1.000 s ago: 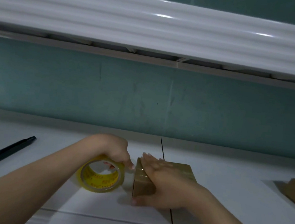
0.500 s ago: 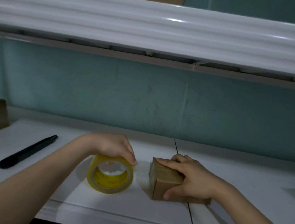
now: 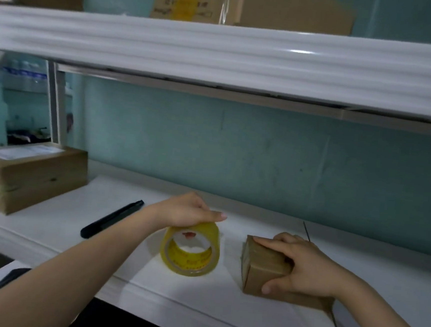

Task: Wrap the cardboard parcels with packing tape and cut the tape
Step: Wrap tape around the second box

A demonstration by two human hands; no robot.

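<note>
right hand hides much of the parcel; large box cut off left.

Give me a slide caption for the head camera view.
Left hand grips tape roll, right hand holds parcel, black tool lies at left.

Yellow tape roll, on edge on white counter, gripped from above by left hand. Beside it, apart: small cardboard parcel, clasped by right hand. Further left: black cutter, larger box.
</note>
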